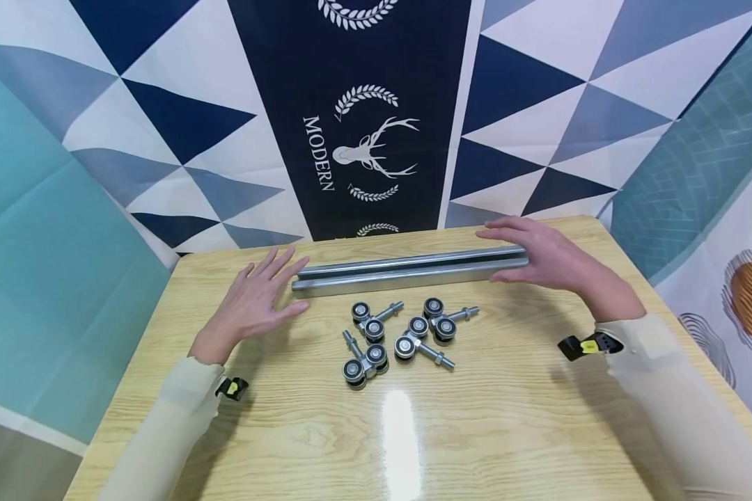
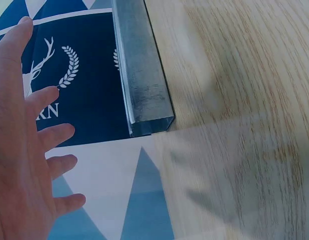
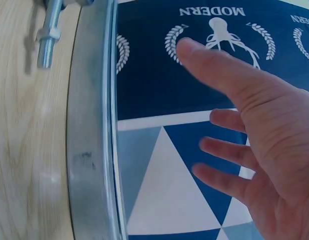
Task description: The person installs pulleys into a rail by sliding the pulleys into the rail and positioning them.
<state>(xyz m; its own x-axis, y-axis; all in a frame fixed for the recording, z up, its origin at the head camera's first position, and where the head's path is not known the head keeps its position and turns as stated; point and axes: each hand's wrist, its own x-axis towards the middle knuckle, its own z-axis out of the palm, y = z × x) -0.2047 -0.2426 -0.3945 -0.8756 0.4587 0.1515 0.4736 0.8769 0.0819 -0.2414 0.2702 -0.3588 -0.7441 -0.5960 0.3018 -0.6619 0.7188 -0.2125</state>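
Observation:
A straight metal channel rail [image 1: 407,278] with a slot along its length lies across the far part of the wooden table. My left hand [image 1: 251,300] hovers by its left end, fingers spread; in the left wrist view a gap separates the hand from the rail's end [image 2: 147,75]. Over the right end is my right hand [image 1: 554,256], thumb and fingers apart. The right wrist view shows this hand [image 3: 274,135] clear of the rail, holding nothing. In front of the rail lie several roller hangers [image 1: 374,356], each with black-and-silver wheels and a threaded bolt with nuts.
The light wood table [image 1: 313,431] reaches toward me, with a bright reflection in front of the rollers. Behind it hangs a patterned cloth [image 1: 376,62] with triangles and a deer print. Teal cloth [image 1: 50,250] covers the left side.

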